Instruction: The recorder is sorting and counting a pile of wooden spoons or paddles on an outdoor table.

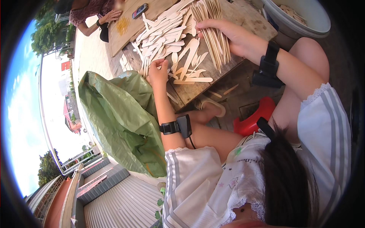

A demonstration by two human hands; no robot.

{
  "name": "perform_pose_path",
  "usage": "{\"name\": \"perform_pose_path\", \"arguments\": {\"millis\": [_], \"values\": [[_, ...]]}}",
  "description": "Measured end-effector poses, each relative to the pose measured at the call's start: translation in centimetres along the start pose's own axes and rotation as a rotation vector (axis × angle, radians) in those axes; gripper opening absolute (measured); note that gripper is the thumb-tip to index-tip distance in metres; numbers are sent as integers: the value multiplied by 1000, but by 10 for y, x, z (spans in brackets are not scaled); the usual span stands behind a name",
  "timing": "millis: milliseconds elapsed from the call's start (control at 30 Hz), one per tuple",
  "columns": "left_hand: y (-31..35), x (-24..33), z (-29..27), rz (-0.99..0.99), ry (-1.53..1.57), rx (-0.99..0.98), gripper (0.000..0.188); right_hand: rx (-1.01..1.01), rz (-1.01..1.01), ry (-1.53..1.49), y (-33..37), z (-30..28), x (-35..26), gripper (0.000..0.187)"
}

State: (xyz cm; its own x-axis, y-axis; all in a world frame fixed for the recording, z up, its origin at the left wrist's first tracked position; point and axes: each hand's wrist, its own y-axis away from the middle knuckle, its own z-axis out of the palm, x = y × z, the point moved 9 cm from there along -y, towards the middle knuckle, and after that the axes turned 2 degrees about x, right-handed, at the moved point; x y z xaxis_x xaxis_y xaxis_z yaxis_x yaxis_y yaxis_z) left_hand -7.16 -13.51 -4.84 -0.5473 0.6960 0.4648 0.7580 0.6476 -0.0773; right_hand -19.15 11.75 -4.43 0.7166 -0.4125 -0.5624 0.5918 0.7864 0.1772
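My right hand [232,33] is closed round a thick bundle of flat wooden sticks [217,49], stacked on edge and lying lengthwise above the table's near right part. My left hand [157,73] rests at the left edge of a loose pile of wooden cutlery [163,40], with thumb and fingers drawn together. Whatever is between those fingertips is too small to make out. The pale pieces in the pile have rounded, widened ends and point in many directions. Several stray pieces, among them a flat stick [199,79], lie close to the table's front corner.
The worn wooden table [247,19] ends just before my knees. A green tarpaulin sack [121,114] hangs at left. At upper right stands a white bucket [323,28] holding wooden pieces. A red stool [258,116] is below. Across, another person's hand [111,16] rests near a phone [140,11].
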Motion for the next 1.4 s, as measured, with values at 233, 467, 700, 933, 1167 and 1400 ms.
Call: {"name": "perform_pose_path", "arguments": {"millis": [233,467,700,933,1167,1400], "values": [[-5,-10,27,-133,-154,-153,32,35,32,-7,-6,9,10,21],[-5,-21,5,-95,155,-177,29,23,25,-5,-8,13,8,21],[20,-15,-93,5,252,162,19,9,-32,111,-18,19,2,22],[43,53,-61,309,932,-130,8,-163,-45,611,-9,42,12,29],[51,88,-38,394,899,-187,13,-358,290,382,6,65,71,44],[36,88,-37,370,742,22,24,-270,157,419,9,65,55,41]]}}
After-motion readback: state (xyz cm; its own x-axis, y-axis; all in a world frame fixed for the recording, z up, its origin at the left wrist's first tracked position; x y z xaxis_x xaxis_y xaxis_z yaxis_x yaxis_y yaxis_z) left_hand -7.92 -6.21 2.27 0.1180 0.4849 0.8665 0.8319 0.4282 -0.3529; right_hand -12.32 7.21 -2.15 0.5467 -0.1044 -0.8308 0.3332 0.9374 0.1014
